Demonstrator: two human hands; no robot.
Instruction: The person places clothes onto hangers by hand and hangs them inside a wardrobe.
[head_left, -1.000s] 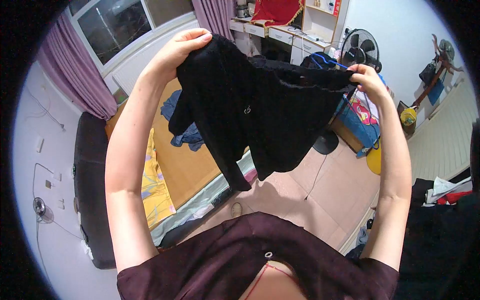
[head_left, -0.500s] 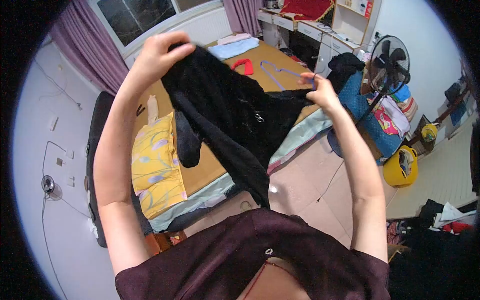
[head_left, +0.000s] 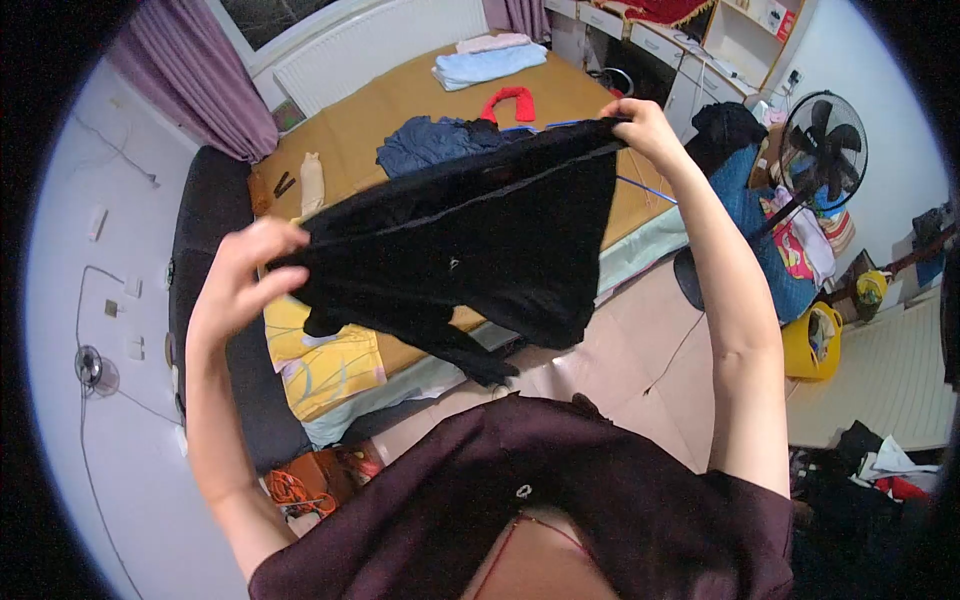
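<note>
A black long-sleeved top is stretched out between my two hands above the bed, with a small pale mark on its front. My left hand, slightly blurred, has its thumb and fingers around the left end of the cloth. At the upper right corner, my right hand pinches the fabric. One sleeve hangs down near my chest. Behind the top, parts of a blue hanger show on the bed, the rest hidden. A crumpled dark blue garment lies beyond the top's upper edge.
On the bed are a red curved item, a folded light blue cloth and a yellow patterned pillow. A standing fan and a yellow basket are at the right. An orange cord lies lower left.
The black top has swung from hanging slanted to being spread sideways. My left hand has come down and left. The view has shifted, and the dark blue garment shows on the bed.
</note>
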